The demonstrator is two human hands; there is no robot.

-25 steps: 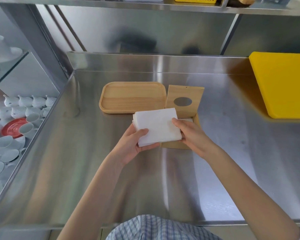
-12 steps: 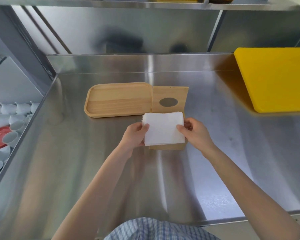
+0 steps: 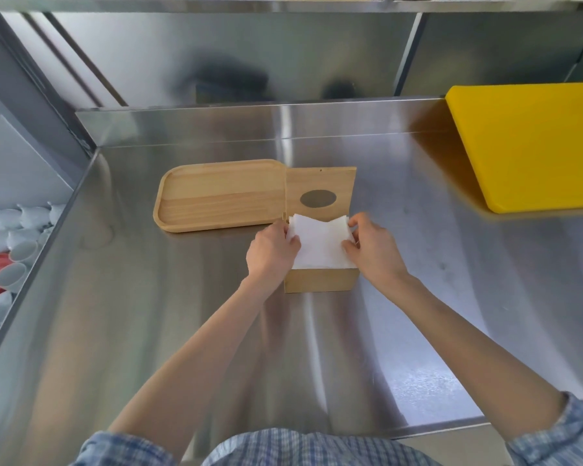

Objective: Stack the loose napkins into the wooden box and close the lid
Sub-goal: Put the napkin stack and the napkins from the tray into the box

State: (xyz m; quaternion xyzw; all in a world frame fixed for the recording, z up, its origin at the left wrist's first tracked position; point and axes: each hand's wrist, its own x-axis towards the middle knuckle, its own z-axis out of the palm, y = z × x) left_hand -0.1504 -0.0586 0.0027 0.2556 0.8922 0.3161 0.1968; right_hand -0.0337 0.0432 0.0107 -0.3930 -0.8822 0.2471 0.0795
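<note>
Both hands, left hand point(image 3: 272, 251) and right hand point(image 3: 375, 247), pinch the napkins point(image 3: 321, 244) from each side, right over the open box point(image 3: 320, 280), lid point(image 3: 320, 191) standing behind.

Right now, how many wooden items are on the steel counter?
2: the wooden tray lies at the left, and the wooden box stands beside it on the right, its lid open.

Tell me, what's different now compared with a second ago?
The white napkin stack, earlier held in front of the wooden box, has been moved over it and lowered into its open top. The left hand and right hand still grip its two sides. The lid stays open, and the wooden tray and yellow board have not moved.
</note>
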